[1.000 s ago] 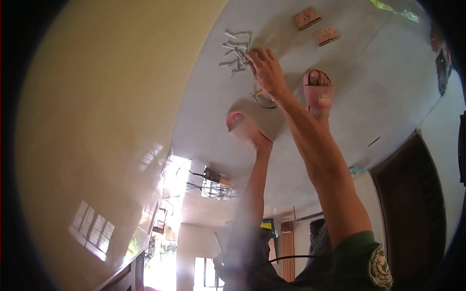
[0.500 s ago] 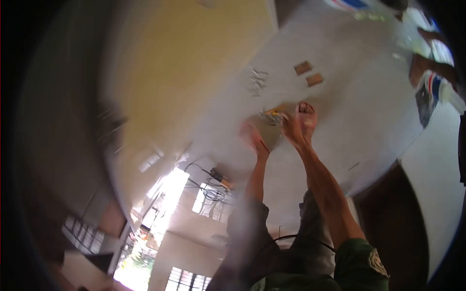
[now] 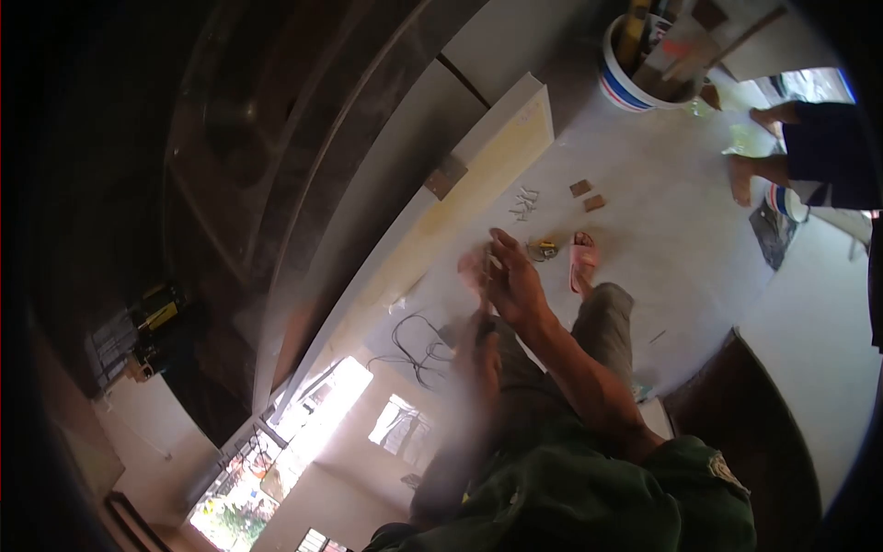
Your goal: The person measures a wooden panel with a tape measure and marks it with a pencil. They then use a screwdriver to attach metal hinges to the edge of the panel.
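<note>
My right hand (image 3: 517, 285) is raised over the floor, its fingers curled at a thin object I cannot make out. Closer to my body, my left hand (image 3: 476, 354) is smeared by motion, so its fingers and any item in it are unclear. Beyond the hands, a small yellow and black item (image 3: 546, 248) lies by my sandalled foot (image 3: 583, 258). Several small metal pieces (image 3: 524, 202) are scattered further off, next to two brown plates (image 3: 579, 189) (image 3: 594, 202). A brown plate (image 3: 446, 178) sits on the edge of a pale yellow panel (image 3: 469, 189).
A white bucket (image 3: 628, 95) holding tools and boards stands at the top. Another person's legs (image 3: 768, 170) are at the upper right, near a second container (image 3: 785, 202). Black cable (image 3: 414, 345) lies on the floor at the lower left of my hands.
My right hand has risen from the floor beside the yellow item. My left hand has come into view. The view has shifted, showing the bucket and more of the panel.
</note>
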### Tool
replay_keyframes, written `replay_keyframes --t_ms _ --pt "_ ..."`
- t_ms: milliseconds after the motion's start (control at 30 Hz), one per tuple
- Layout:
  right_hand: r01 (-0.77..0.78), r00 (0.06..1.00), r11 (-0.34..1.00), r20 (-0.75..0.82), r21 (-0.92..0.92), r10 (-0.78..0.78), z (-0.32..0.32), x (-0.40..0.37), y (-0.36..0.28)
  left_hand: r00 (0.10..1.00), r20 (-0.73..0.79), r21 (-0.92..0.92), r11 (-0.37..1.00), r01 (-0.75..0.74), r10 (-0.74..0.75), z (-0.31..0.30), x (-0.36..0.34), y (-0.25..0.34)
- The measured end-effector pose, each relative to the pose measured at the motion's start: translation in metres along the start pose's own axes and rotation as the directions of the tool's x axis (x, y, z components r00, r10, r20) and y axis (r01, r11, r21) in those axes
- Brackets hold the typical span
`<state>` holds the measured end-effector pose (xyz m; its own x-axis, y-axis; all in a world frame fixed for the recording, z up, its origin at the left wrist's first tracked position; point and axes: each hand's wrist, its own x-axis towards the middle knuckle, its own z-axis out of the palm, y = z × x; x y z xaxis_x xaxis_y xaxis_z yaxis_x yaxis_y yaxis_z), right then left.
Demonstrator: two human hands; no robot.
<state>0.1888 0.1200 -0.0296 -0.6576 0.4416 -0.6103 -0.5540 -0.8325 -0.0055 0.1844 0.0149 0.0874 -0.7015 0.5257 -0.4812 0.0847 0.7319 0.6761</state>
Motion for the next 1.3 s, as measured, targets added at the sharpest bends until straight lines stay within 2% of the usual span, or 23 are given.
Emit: replay_keyframes --t_ms 33,133,167,267,333,433,500,567,633,700,833,933,1000,1033,1100,1133,1233,1300 --pt "0.037 0.987 0.999 0.154 0.026 -0.041 0.019 -0.006 0.004 0.997 0.036 -0.069 0.995 0.067 -0.065 -0.021 0.006 0.002" --pt "0.091 0.996 0.994 0.004 0.066 -0.092 0.052 0.007 0.029 0.996 0.089 -0.172 0.985 0.012 0.004 -0.068 0.028 -0.015" --pt "0.126 0.991 0.987 0.03 0.1 -0.129 0.049 0.017 0.042 0.981 0.083 -0.096 0.982 -0.165 0.173 -0.08 0.039 -0.034" --pt "0.165 0.981 0.967 0.069 0.196 -0.181 0.063 0.021 0.081 0.955 0.19 -0.054 0.974 -0.221 0.227 -0.134 0.058 -0.052" --pt "0.174 0.975 0.951 0.089 0.255 -0.202 0.082 0.025 0.103 0.967 0.229 -0.188 0.98 -0.068 0.111 -0.166 0.069 -0.052" --pt "0.183 0.972 0.932 0.083 0.314 -0.219 0.104 0.022 0.13 0.965 0.253 -0.158 0.987 -0.024 0.064 -0.203 0.077 -0.053" --pt "0.207 0.967 0.925 0.079 0.317 -0.243 0.116 0.02 0.141 0.948 0.281 -0.146 0.983 -0.112 0.15 -0.22 0.081 -0.065" --pt "0.225 0.958 0.918 0.097 0.326 -0.269 0.12 0.021 0.147 0.941 0.308 -0.157 0.983 -0.094 0.139 -0.23 0.084 -0.063" --pt "0.239 0.95 0.914 0.117 0.327 -0.29 0.123 0.021 0.146 0.937 0.348 -0.176 0.984 0.035 0.029 -0.236 0.084 -0.047" --pt "0.262 0.94 0.907 0.127 0.331 -0.318 0.12 0.018 0.142 0.931 0.362 -0.173 0.985 0.02 0.044 -0.231 0.086 -0.047" --pt "0.342 0.939 0.917 -0.057 0.207 -0.338 0.114 0.013 0.132 0.92 0.39 -0.171 0.985 0.026 0.044 -0.22 0.087 -0.047" --pt "0.358 0.93 0.931 -0.122 0.074 -0.348 0.103 0.011 0.122 0.895 0.443 -0.117 0.987 0.109 -0.046 -0.214 0.092 -0.041" --pt "0.321 0.937 0.946 -0.158 0.041 -0.311 0.088 0.017 0.12 0.867 0.487 -0.173 0.961 0.217 -0.108 -0.213 0.095 -0.034" --pt "0.317 0.943 0.945 -0.135 0.075 -0.306 0.08 0.022 0.122 0.852 0.505 -0.196 0.942 0.271 -0.14 -0.213 0.096 -0.029" --pt "0.318 0.947 0.937 -0.087 0.145 -0.308 0.072 0.031 0.12 0.852 0.499 -0.143 0.953 0.265 -0.162 -0.208 0.105 -0.019" --pt "0.32 0.946 0.934 -0.112 0.161 -0.305 0.071 0.031 0.119 0.846 0.503 -0.111 0.957 0.269 -0.18 -0.206 0.106 -0.014" --pt "0.328 0.942 0.924 -0.138 0.195 -0.306 0.072 0.046 0.103 0.913 0.369 0.138 0.981 0.133 -0.175 -0.181 0.104 0.009" --pt "0.326 0.944 0.917 -0.138 0.229 -0.3 0.062 0.054 0.102 0.93 0.348 0.262 0.94 -0.22 0.121 -0.169 0.107 -0.004"
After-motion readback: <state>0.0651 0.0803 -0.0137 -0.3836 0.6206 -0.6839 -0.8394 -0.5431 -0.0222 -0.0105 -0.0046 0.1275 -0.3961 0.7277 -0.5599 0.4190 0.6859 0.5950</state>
